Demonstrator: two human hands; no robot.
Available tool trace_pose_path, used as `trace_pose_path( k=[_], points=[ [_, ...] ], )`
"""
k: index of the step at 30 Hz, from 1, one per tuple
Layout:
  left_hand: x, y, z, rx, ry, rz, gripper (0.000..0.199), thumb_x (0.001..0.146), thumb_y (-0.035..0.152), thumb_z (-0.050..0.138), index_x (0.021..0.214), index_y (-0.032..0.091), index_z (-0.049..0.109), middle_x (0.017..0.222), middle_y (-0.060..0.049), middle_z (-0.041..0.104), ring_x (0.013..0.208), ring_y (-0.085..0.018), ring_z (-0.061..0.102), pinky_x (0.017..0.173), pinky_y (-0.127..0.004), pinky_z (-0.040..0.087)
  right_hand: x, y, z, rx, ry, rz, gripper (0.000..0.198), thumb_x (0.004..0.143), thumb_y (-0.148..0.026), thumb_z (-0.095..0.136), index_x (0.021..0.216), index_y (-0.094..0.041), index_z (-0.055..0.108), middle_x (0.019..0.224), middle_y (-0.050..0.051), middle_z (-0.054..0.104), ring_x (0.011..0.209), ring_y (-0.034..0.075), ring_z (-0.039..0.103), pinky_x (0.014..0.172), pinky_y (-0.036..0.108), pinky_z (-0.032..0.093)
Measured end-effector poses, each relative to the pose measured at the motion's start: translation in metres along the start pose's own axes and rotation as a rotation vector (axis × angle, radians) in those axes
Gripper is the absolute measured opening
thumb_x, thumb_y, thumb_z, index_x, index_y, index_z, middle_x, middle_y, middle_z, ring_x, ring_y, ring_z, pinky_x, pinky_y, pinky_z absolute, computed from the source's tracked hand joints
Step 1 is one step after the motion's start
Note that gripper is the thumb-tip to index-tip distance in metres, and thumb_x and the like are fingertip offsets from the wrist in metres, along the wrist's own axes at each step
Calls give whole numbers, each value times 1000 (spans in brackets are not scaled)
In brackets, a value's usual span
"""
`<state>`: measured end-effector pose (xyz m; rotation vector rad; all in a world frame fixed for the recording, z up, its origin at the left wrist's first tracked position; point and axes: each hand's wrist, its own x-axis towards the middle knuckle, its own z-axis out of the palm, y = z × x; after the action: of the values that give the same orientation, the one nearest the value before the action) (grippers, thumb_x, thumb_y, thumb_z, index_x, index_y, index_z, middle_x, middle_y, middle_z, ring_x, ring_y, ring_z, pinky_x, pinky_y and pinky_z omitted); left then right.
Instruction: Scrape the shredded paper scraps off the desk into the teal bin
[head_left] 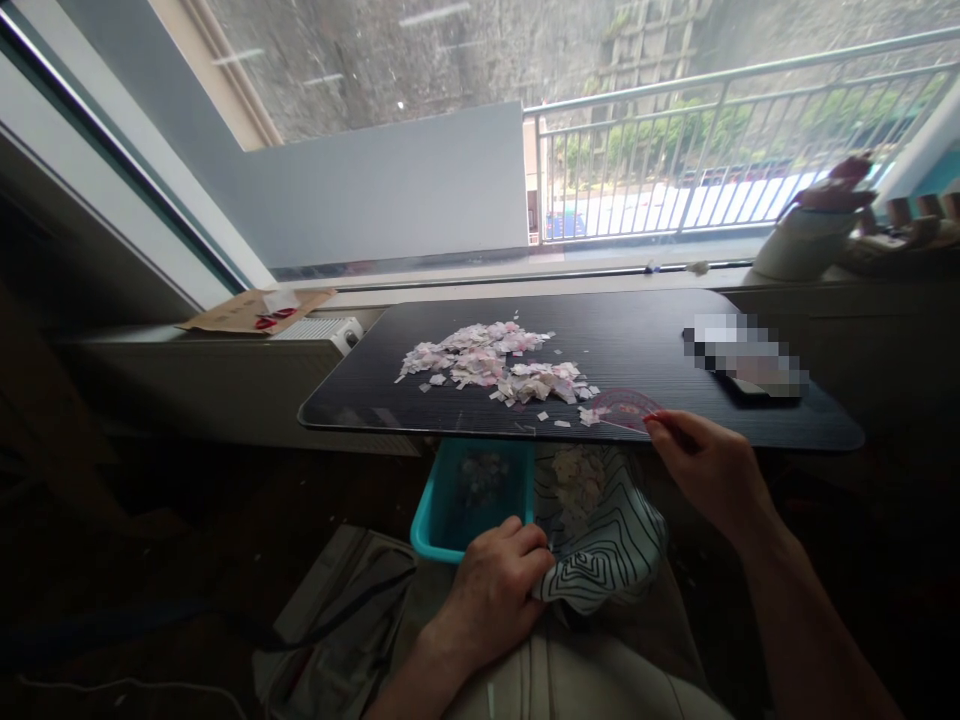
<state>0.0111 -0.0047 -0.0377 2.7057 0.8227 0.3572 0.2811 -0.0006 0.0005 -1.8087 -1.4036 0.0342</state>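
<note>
Small torn paper pieces (480,355), white and pinkish, lie heaped on a dark tabletop (637,330). My right hand (709,465) pinches a clear protractor (621,402) with red markings near the table's front edge. The protractor's far end is beside a few of the pieces. Below the table, my left hand (499,580) is closed on the edge of a striped cloth bag (619,560), its fingertips partly hidden. Cream-coloured paper pieces (577,480) lie in the bag's opening. A turquoise bin (433,530) stands left of the bag, with more scraps inside.
A blurred-out flat object (750,360) lies at the table's right. Behind the table runs a window sill (420,285). A brown envelope (232,312) and a radiator (319,330) are at the left. A pale bag (330,620) is low on the left.
</note>
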Motion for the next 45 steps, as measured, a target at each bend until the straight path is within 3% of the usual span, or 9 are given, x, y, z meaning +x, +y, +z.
trace_pose_path(
  k=[3,9,15,21,29,37,41,45],
  points=[
    [1,0,0,4,1,3,8,76,11,57,81,18,58,91,-4,58,83,-20,48,67,-30,38,0,1,0,2,27,7,27,82,-39,54,89,-20,71,83,5,73,74,20,67,68,30,49],
    [1,1,0,7,1,5,3,79,16,59,80,19,58,89,-3,57,81,-19,48,67,-30,39,-6,-2,-4,115,-83,-3,24,80,-39,57,84,-22,72,80,3,73,71,20,67,65,29,51],
    [1,0,-1,5,-11,7,5,78,13,60,80,18,58,90,-3,58,82,-20,48,66,-30,38,-7,-4,-4,176,-11,78,26,78,-40,59,85,-19,72,82,4,74,74,21,68,66,29,53],
    [2,1,-1,3,-18,8,4,79,14,58,80,18,58,89,-3,58,81,-20,48,67,-31,38,-11,-4,-3,205,-109,54,25,79,-40,59,85,-20,73,81,4,74,74,21,68,66,29,53],
    [2,1,-1,18,-27,2,9,74,11,58,80,18,58,90,-3,58,82,-21,48,67,-30,39,1,11,-3,127,96,153,30,78,-43,58,90,-19,73,84,5,74,79,22,68,73,32,53],
    [2,1,0,12,-23,-3,9,75,11,61,80,18,58,90,-3,58,82,-20,48,67,-30,38,-15,-1,-3,250,-99,110,25,77,-41,61,83,-20,73,79,3,74,71,20,67,63,27,52],
    [2,1,0,7,-11,2,6,78,13,61,81,18,58,90,-3,58,82,-20,48,67,-30,38,-13,-7,3,281,-47,120,25,77,-41,61,84,-19,73,80,4,74,71,20,68,64,28,53],
    [1,0,2,8,2,8,5,79,14,60,82,18,59,90,-3,58,82,-20,49,67,-30,38,-1,-12,16,268,-77,22,26,80,-39,58,88,-20,73,86,4,74,76,20,68,70,29,52]
  ],
)
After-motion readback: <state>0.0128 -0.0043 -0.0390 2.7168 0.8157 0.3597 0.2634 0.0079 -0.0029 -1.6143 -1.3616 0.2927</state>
